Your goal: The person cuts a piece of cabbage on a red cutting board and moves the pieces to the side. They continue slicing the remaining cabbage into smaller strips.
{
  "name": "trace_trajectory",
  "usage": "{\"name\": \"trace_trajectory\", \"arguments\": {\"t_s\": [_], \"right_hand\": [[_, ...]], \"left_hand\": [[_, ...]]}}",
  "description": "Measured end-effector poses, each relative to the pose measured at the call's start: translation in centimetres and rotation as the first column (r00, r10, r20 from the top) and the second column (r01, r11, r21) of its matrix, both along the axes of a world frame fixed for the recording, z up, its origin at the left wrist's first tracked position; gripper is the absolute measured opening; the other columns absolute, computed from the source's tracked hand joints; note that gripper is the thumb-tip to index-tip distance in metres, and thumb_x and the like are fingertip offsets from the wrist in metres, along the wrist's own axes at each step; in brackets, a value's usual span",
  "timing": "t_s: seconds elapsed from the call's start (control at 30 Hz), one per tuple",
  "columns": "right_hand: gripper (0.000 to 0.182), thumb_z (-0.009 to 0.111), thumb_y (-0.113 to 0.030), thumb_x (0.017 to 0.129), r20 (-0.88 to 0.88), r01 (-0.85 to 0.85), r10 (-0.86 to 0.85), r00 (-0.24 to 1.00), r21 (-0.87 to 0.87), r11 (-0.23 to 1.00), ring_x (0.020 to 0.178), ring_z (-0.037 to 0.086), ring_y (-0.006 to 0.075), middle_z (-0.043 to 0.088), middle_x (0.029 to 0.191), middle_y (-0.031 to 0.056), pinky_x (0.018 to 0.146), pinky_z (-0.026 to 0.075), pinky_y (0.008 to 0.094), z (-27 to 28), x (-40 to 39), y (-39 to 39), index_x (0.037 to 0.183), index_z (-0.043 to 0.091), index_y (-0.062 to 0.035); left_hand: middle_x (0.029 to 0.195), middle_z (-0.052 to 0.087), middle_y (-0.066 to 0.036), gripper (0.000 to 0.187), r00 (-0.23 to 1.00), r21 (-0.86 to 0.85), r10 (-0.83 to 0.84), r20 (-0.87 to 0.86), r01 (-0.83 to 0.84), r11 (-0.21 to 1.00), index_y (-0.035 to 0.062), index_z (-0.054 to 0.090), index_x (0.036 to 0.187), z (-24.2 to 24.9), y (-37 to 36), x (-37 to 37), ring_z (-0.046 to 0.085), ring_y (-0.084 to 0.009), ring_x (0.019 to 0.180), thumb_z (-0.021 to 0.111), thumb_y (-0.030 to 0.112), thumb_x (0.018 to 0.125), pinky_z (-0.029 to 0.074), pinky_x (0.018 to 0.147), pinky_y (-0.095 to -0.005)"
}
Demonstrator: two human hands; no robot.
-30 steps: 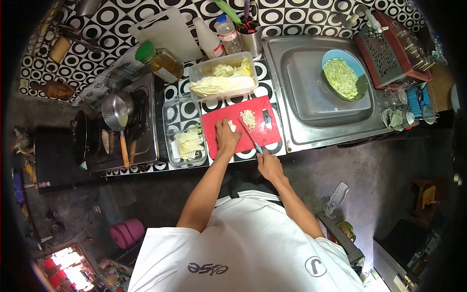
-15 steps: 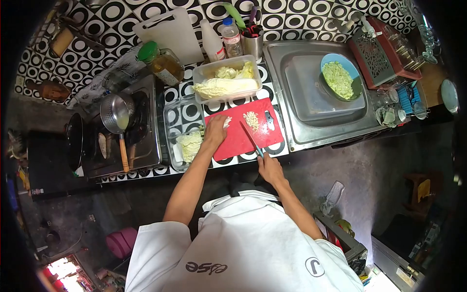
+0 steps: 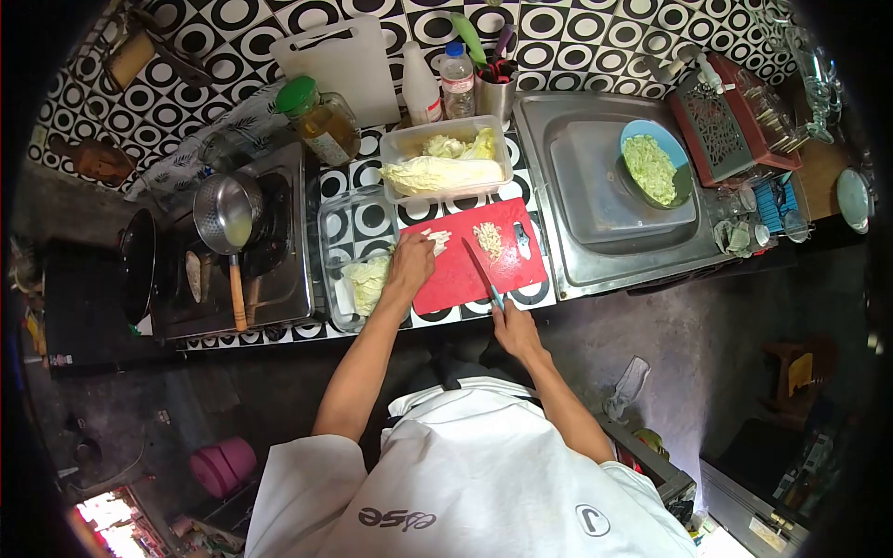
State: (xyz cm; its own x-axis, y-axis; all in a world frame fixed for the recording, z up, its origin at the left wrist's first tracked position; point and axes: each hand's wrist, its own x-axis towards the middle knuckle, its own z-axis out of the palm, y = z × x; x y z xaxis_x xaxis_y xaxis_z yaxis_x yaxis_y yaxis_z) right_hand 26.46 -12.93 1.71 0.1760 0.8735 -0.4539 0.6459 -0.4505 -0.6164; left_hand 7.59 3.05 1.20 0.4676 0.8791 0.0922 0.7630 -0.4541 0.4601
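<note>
This is a kitchen: a stove with a wooden-handled pan at left, a steel sink at right, a red cutting board mid-frame.

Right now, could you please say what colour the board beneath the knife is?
The board is red, clearest in the head view.

On the red rectangular plastic cutting board, a pale chopped heap sits right of some pale cut strips; the blue-handled metal knife crosses toward its near edge. Just left of the board, a clear rectangular plastic container holds pale-green cabbage leaves. Behind it stands a translucent rectangular plastic tub. Right of it, a round blue bowl, apparently on a translucent plastic box, occupies the grey steel sink.
</note>
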Motion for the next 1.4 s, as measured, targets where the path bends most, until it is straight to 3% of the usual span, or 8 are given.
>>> {"name": "trace_trajectory", "arguments": {"t_s": [0.13, 0.33, 0.43, 0.5, 0.6, 0.8, 1.2, 1.4], "right_hand": [[0.033, 0.042, -0.029, 0.092, -0.077, 0.017, -0.014, 0.997, 0.041, 0.999, 0.083, 0.057, 0.049, 0.06, 0.081, 0.0313, 0.076, 0.043, 0.0543, -0.9, -0.5, 0.7, 0.097, 0.05, 0.0023], [0.033, 0.042, -0.027, 0.092, -0.084, -0.03, 0.035, 0.996, 0.05, 0.998, 0.081, 0.057, 0.0491, 0.059, 0.08, 0.0325, 0.075, 0.043, 0.0545, -0.5, -2.0, 1.7, 0.097, 0.05, 0.0041], [0.032, 0.043, -0.026, 0.092, -0.063, -0.039, 0.042, 0.997, 0.051, 0.998, 0.081, 0.057, 0.049, 0.059, 0.079, 0.033, 0.074, 0.044, 0.0543, -0.2, -2.9, 2.2, 0.097, 0.05, 0.0046], [0.032, 0.043, -0.026, 0.091, -0.055, -0.049, 0.052, 0.997, 0.051, 0.998, 0.08, 0.057, 0.049, 0.059, 0.078, 0.0333, 0.074, 0.044, 0.0542, 0.0, -3.0, 2.4, 0.096, 0.05, 0.005], [0.032, 0.044, -0.025, 0.091, -0.072, -0.013, 0.016, 0.997, 0.038, 0.999, 0.079, 0.057, 0.0496, 0.058, 0.077, 0.0339, 0.073, 0.044, 0.0544, 0.4, -3.2, 2.7, 0.095, 0.05, 0.0058], [0.032, 0.044, -0.024, 0.092, -0.064, -0.063, 0.066, 0.996, 0.043, 0.997, 0.078, 0.057, 0.0497, 0.058, 0.075, 0.0337, 0.072, 0.044, 0.0543, 0.3, -3.2, 2.7, 0.094, 0.051, 0.0067], [0.031, 0.043, -0.025, 0.092, -0.086, -0.031, 0.037, 0.996, 0.07, 0.997, 0.079, 0.057, 0.0493, 0.058, 0.076, 0.0327, 0.074, 0.044, 0.0542, 0.7, -3.2, 1.6, 0.099, 0.05, 0.0043], [0.033, 0.042, -0.028, 0.092, -0.042, 0.03, -0.03, 0.999, -0.005, 1.0, 0.084, 0.056, 0.0497, 0.059, 0.082, 0.0319, 0.077, 0.044, 0.054, 1.6, -1.5, 1.0, 0.098, 0.05, 0.0032]], "left_hand": [[0.094, 0.064, -0.018, 0.018, 0.995, 0.02, 0.035, 0.098, -0.038, 0.999, 0.0012, 0.068, 0.09, -0.7, 0.1, 0.0, 0.06, -0.0346, 0.089, 0.058, 0.008, 0.077, 0.047, 0.082, -0.0394], [0.097, 0.063, -0.02, 0.033, 0.977, 0.048, 0.033, 0.212, -0.044, 0.998, 0.0031, 0.062, 0.108, -0.3, 0.2, -0.4, 0.062, -0.0341, 0.09, 0.057, 0.0, 0.075, 0.05, 0.081, -0.0372], [0.096, 0.063, -0.02, 0.041, 0.973, -0.155, 0.189, 0.132, -0.168, 0.974, 0.0044, 0.059, 0.115, 0.6, 0.0, -0.5, 0.062, -0.0337, 0.088, 0.058, -0.002, 0.075, 0.05, 0.08, -0.0358], [0.094, 0.063, -0.019, 0.036, 0.935, -0.185, 0.221, 0.276, -0.174, 0.967, 0.0023, 0.061, 0.11, 0.3, 0.1, -1.0, 0.063, -0.0324, 0.085, 0.061, 0.0, 0.074, 0.05, 0.077, -0.0355], [0.091, 0.064, -0.018, 0.025, 0.953, -0.087, 0.159, 0.257, -0.141, 0.986, -0.0001, 0.065, 0.096, 0.0, 0.2, -1.6, 0.063, -0.0314, 0.08, 0.064, 0.001, 0.071, 0.05, 0.071, -0.0351], [0.084, 0.063, -0.015, 0.009, 0.942, -0.15, 0.199, 0.271, -0.163, 0.975, -0.0017, 0.066, 0.077, 0.3, 0.2, -1.5, 0.062, -0.0296, 0.074, 0.067, 0.002, 0.069, 0.05, 0.066, -0.0346], [0.085, 0.062, -0.015, 0.012, 0.936, -0.019, 0.143, 0.323, -0.144, 0.989, 0.001, 0.069, 0.084, 1.2, 0.0, -0.5, 0.061, -0.0301, 0.074, 0.064, 0.009, 0.076, 0.049, 0.068, -0.036], [0.076, 0.064, -0.015, 0.013, 0.943, -0.137, 0.085, 0.321, -0.042, 0.99, 0.0021, 0.069, 0.085, 0.4, -2.6, 2.4, 0.061, -0.0285, 0.072, 0.065, 0.012, 0.077, 0.048, 0.066, -0.0364]]}}
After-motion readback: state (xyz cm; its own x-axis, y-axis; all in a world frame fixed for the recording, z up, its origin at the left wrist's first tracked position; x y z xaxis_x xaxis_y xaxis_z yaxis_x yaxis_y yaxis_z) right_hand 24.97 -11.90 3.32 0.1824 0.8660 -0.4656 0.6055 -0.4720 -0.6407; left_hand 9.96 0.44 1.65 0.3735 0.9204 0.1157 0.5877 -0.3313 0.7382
